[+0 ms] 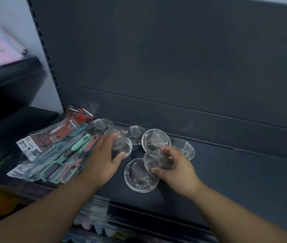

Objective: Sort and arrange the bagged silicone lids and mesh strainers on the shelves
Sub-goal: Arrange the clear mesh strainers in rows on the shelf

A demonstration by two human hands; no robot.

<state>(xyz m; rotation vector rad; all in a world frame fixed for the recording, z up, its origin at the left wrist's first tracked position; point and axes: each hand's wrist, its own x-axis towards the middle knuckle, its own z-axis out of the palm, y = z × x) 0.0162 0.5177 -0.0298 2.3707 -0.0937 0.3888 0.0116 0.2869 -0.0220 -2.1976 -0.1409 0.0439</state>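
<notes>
Several strainers (155,140) lie scattered at the middle of the shelf (244,172). Our left hand (102,158) grips one by its rim and our right hand (176,171) pinches another. We judge them light, thin and slippery in their wrapping. The rims look like the firmest hold.

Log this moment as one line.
left hand grips left strainer | right hand grips centre strainer | other strainers loose on shelf | bagged utensils at left
</notes>
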